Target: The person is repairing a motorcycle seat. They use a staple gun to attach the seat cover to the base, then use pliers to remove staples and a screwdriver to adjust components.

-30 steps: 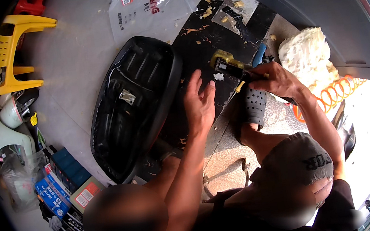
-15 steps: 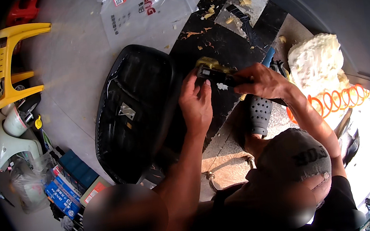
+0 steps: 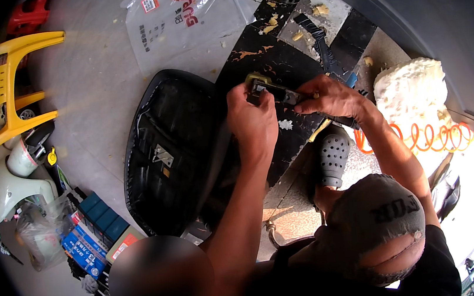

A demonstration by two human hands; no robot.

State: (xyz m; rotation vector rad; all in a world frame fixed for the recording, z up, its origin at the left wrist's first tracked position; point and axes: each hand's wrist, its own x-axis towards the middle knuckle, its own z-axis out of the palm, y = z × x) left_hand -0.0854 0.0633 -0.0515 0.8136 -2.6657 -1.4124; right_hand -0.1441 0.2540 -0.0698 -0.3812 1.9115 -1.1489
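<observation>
My left hand [image 3: 251,116] has its thumb and fingers closed on the front end of a black-and-yellow tool [image 3: 282,94], which looks like a staple gun. My right hand [image 3: 329,99] grips the tool's rear part, at the right. Both are above a scuffed black-and-white checked board [image 3: 248,49]. A black moulded seat base [image 3: 169,126], hollow side up with a small metal plate inside, lies just left of my left hand. A blue-handled item [image 3: 352,79] is partly hidden beyond my right hand, and a foot in a grey perforated clog [image 3: 333,160] is below the tool.
A clear plastic sheet [image 3: 176,37] lies above the seat base. Yellow stool [image 3: 9,96], red stool [image 3: 25,14], pale scooter part [image 3: 23,186] and several boxes [image 3: 84,249] line the left. White foam [image 3: 407,88], orange coiled hose [image 3: 425,137] and grey door [image 3: 421,7] are at right.
My left hand has moved up from beside the tool and closed on its front end. My right hand still holds it, slightly further left. The view has shifted a little.
</observation>
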